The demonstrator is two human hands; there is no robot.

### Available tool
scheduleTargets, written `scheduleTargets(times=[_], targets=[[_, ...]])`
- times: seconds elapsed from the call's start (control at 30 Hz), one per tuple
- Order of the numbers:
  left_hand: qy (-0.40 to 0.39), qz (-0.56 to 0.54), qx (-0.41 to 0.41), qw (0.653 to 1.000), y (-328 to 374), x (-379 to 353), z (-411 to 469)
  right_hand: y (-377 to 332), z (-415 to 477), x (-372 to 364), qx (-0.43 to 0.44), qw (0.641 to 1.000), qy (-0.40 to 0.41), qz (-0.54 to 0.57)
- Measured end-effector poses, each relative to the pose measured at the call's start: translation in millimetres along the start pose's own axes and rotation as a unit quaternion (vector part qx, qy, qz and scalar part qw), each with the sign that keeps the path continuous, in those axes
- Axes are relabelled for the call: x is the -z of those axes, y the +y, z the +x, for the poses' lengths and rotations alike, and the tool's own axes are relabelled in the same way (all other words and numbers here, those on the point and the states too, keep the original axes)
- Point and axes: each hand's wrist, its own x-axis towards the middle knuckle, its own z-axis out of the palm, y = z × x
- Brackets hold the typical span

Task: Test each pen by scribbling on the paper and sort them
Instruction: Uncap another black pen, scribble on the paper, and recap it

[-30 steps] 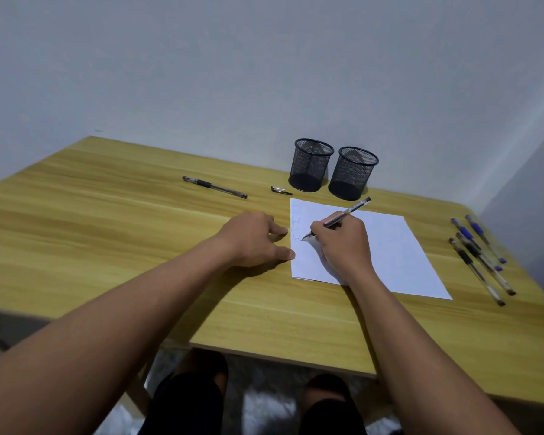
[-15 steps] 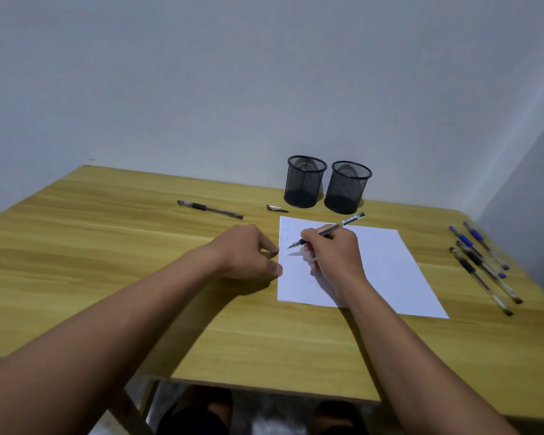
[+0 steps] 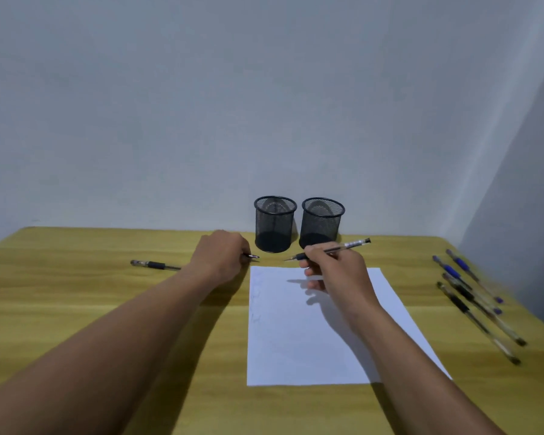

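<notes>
My right hand grips a clear pen with a black grip, held level above the far edge of the white paper, its uncapped tip pointing left. Faint scribbles run down the paper's left edge. My left hand rests on the table left of the paper, fingers closed over a small pen cap whose end sticks out to the right. Two empty black mesh cups stand side by side just behind the hands.
One black pen lies on the wooden table left of my left hand. Several blue and black pens lie in a row near the right edge. A wall stands close behind the cups.
My right hand lifted the pen off the paper and moved it toward the cups. My left hand left the paper's edge and reached forward onto the pen cap. The camera tilted up.
</notes>
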Motion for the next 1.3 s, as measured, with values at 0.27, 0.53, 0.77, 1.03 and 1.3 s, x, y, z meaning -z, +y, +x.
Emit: scheduleTargets(times=[0.27, 0.53, 0.77, 1.03, 1.3], targets=[[0.02, -0.369, -0.038, 0.928, 31, 41, -42, -18, -15, 7, 0.058, 0.997, -0.006, 0.055], [-0.01, -0.493, -0.082, 0.866, 69, 76, -72, -49, -54, 33, 0.069, 0.995, -0.051, 0.057], [-0.034, -0.543, -0.067, 0.837, 101, 77, -82, -56, -72, 55, 0.059, 0.993, -0.04, 0.093], [-0.082, -0.503, -0.047, 0.859, 116, 76, -67, -63, -76, 107, 0.038, 0.999, 0.026, 0.01], [-0.079, -0.46, -0.091, 0.88, 160, 59, -40, -61, -84, 168, 0.108, 0.916, 0.019, -0.387]])
